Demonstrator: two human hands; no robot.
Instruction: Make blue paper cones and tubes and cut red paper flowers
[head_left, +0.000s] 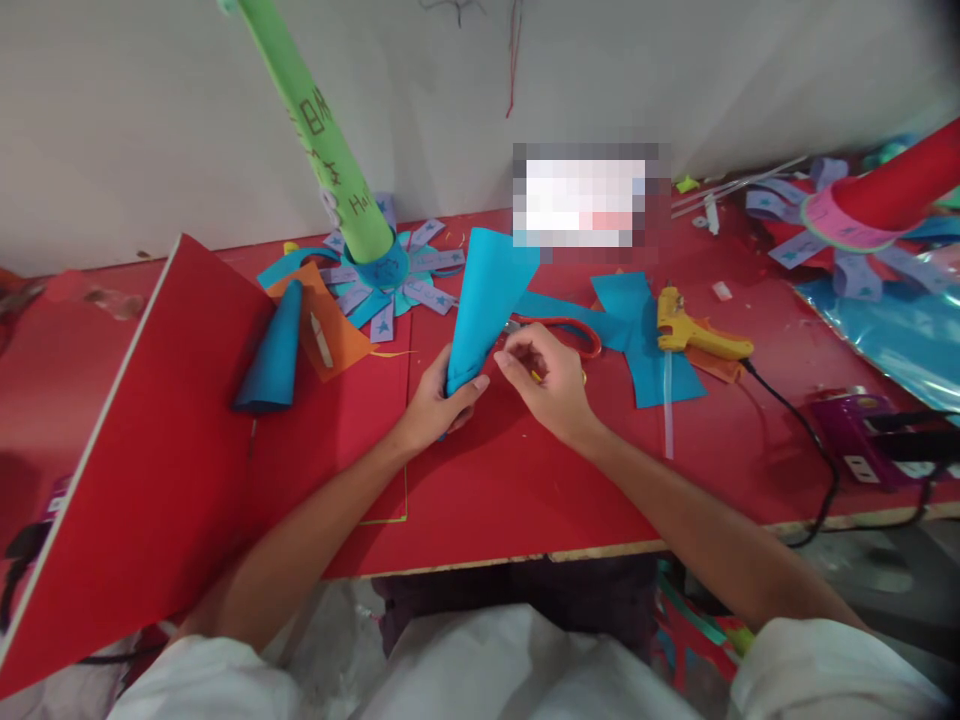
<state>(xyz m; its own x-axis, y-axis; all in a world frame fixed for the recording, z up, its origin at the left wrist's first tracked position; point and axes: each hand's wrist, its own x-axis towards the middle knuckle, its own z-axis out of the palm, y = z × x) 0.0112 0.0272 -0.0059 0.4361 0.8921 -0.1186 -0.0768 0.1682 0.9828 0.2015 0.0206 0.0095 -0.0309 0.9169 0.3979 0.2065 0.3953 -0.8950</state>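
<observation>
A blue paper cone [487, 300], narrow end down and wide end up, is gripped near its tip by my left hand [444, 402]. Just right of the cone is my right hand [546, 380], its fingers curled and the thumb near the index finger; whether anything small is pinched there is hidden. Behind that hand lie red-handled scissors [585, 330], partly covered. Cut blue paper [667, 365] lies to the right, with a yellow glue gun [701, 330] over it and a clear glue stick pointing toward me. A second blue cone [274, 355] stands at the left.
A red board [142, 430] leans up at the left. Orange paper [330, 335] lies beside the second cone. A green paper tube [322, 140] rises from a base of purple strips. A purple power strip [862, 435] and black cord sit right. Behind is a wall.
</observation>
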